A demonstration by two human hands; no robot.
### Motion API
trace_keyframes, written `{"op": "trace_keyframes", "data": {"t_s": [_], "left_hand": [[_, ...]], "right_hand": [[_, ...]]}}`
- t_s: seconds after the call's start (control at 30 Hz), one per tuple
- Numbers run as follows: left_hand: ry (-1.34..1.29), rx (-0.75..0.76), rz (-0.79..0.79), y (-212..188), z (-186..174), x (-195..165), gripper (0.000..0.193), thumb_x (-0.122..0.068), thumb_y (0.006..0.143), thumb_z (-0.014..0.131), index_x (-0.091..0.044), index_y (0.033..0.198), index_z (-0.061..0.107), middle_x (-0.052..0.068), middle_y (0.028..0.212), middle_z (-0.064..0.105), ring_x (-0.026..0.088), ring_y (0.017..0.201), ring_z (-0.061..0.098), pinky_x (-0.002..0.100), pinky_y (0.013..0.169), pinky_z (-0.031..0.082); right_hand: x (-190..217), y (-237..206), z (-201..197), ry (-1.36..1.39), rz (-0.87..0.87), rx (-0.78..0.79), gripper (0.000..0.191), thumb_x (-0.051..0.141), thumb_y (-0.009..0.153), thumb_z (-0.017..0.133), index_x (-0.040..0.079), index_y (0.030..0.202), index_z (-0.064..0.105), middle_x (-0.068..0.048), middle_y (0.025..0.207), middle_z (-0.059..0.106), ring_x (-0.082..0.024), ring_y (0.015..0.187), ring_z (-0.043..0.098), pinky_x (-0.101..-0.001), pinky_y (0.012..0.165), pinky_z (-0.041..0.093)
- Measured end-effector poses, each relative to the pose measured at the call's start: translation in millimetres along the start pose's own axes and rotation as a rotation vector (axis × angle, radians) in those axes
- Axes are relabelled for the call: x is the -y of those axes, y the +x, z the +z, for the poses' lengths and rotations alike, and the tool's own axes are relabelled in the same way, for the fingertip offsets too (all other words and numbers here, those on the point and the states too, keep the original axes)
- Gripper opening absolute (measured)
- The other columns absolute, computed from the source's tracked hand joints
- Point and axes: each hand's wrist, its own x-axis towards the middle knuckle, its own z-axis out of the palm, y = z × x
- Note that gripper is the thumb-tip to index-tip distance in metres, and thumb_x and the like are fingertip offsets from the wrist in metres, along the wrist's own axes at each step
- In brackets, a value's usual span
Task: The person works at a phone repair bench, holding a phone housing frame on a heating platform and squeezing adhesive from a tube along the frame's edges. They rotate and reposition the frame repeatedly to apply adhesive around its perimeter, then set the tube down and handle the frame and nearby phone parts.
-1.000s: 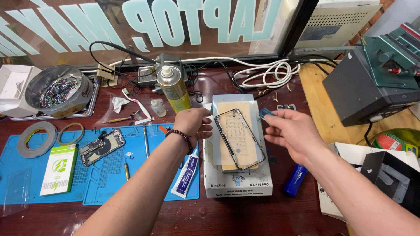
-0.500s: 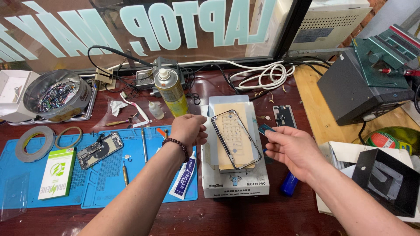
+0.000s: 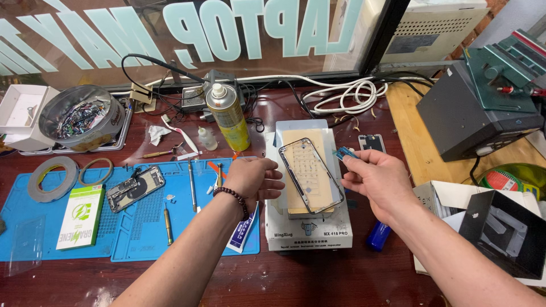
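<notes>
Centre of frame: thin dark phone frame, rectangular w/ rounded corners, lies tilted on tan pad of white heating plate. Left hand closed on frame's left edge. Right hand pinches small blue tool at frame's upper right. Vs 0.5 s ago: hands approx. same place, right slightly nearer frame. Left fingertips hidden under hand; tool type unclear.
</notes>
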Motion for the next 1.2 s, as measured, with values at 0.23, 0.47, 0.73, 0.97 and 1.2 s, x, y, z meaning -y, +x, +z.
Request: {"op": "trace_keyframes", "data": {"t_s": [0.23,0.47,0.73,0.97,1.2], "left_hand": [[-0.017,0.002,0.007,-21.3,2.7,-1.6,0.026,-0.012,0.095,0.057,0.004,0.115,0.058,0.018,0.100,0.068,0.029,0.078,0.075,0.037,0.059,0.064],[0.060,-0.082,0.002,-8.3,-13.5,11.3,0.022,-0.013,0.094,0.062,0.001,0.112,0.064,0.014,0.092,0.069,0.022,0.071,0.069,0.035,0.058,0.062],[0.253,-0.382,0.003,24.5,-78.1,48.1,0.014,-0.006,0.092,0.065,0.000,0.105,0.069,0.012,0.087,0.072,0.020,0.067,0.070,0.035,0.055,0.061],[0.516,-0.473,-0.034,35.2,-96.7,87.9,0.013,-0.006,0.087,0.072,-0.001,0.099,0.074,0.015,0.083,0.076,0.024,0.071,0.073,0.037,0.060,0.060],[0.850,-0.542,0.142,37.5,-84.7,98.3,0.022,-0.018,0.083,0.075,-0.006,0.100,0.082,0.015,0.095,0.079,0.027,0.088,0.075,0.039,0.084,0.059]], "right_hand": [[3.9,-4.6,4.9,-0.054,0.038,-0.014,0.014,0.013,0.093,0.069,0.002,0.102,0.069,-0.002,0.086,0.064,-0.011,0.075,0.061,-0.0329,0.075,0.061],[-7.0,11.4,-9.3,-0.161,-0.012,-0.075,0.024,0.025,0.098,0.070,0.002,0.095,0.067,-0.003,0.083,0.062,-0.012,0.072,0.059,-0.0273,0.060,0.050],[-58.7,59.8,-33.8,-0.028,0.230,-0.192,0.018,0.017,0.103,0.058,0.003,0.110,0.066,-0.004,0.088,0.067,-0.014,0.075,0.064,-0.0294,0.062,0.053],[-95.5,80.1,-38.0,-0.182,0.362,-0.204,0.019,0.012,0.103,0.056,0.005,0.116,0.066,-0.009,0.100,0.071,-0.019,0.085,0.069,-0.0317,0.067,0.056],[-102.2,82.6,-34.7,-0.176,0.388,-0.137,0.030,0.009,0.104,0.050,0.005,0.132,0.059,-0.011,0.102,0.071,-0.023,0.086,0.071,-0.0370,0.075,0.061]]}}
